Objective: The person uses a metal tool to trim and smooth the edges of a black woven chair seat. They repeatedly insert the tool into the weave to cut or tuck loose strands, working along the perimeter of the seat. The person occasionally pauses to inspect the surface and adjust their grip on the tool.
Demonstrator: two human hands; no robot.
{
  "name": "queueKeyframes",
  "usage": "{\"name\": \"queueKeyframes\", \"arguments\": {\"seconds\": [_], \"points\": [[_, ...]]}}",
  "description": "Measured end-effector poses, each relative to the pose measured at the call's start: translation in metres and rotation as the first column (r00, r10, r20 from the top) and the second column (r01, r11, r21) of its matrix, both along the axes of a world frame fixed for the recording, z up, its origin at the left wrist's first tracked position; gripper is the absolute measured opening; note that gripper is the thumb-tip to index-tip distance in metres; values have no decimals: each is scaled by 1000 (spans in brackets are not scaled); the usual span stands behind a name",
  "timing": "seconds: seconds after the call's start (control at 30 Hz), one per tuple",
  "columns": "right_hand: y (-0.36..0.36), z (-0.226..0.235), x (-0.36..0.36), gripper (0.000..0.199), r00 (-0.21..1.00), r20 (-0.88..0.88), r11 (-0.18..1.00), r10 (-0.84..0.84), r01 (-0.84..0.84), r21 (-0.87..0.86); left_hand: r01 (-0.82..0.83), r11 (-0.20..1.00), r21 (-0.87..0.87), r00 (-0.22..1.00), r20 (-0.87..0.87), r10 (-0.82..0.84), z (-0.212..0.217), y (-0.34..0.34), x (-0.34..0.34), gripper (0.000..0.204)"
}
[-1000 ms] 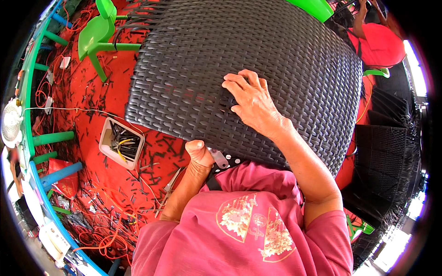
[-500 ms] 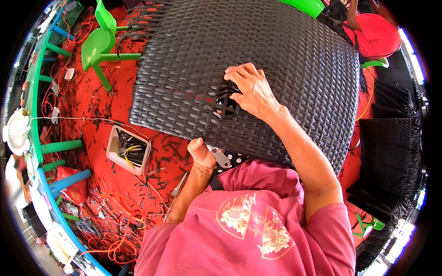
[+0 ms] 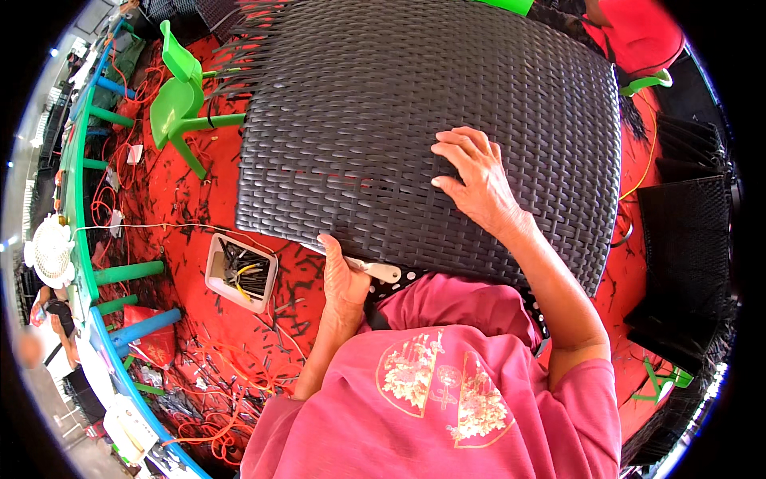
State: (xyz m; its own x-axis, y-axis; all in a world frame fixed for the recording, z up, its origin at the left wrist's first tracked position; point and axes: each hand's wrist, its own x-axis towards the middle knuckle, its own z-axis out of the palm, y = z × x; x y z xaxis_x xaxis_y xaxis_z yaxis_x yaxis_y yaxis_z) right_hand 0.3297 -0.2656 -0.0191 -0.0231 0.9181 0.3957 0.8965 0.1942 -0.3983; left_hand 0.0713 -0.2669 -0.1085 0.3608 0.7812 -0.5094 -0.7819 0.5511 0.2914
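Note:
A large panel of woven black flat strands (image 3: 447, 80), like wicker, lies across my lap. My right hand (image 3: 476, 172) is over its middle, fingers apart and slightly bent, holding nothing; I cannot tell whether the fingertips touch the weave. At the near left edge of the panel is my left hand (image 3: 343, 278), its thumb raised along that edge. Out of this hand sticks a flat tool with a pale, rounded end with a hole in it (image 3: 386, 273); the rest of the tool is hidden. Loose strand ends (image 3: 247, 56) fringe the panel's far left side.
On the red floor (image 3: 191, 279), strewn with black scraps, stands a white bin (image 3: 214, 279) of strand pieces and a yellow-handled tool. A green chair (image 3: 177, 104) is at far left. Dark woven pieces (image 3: 686, 255) stand at right. A person in red (image 3: 638, 36) sits at far right.
My right hand has let go of the strands and moved right and slightly down. The gap it held apart in the weave has closed. My left hand keeps the tool, now turned flatter.

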Motion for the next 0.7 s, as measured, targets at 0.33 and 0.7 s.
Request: {"name": "queueKeyframes", "arguments": {"seconds": [0.33,0.7], "points": [[13,-4,-9,36,987,111,994,112,-110,-21,55,992,112,975,-222,-29,14,-6,-5,73],[30,-9,3,24,982,89,986,165,-163,-32,47,993,108,956,-294,-13,22,-8,0,74]]}}
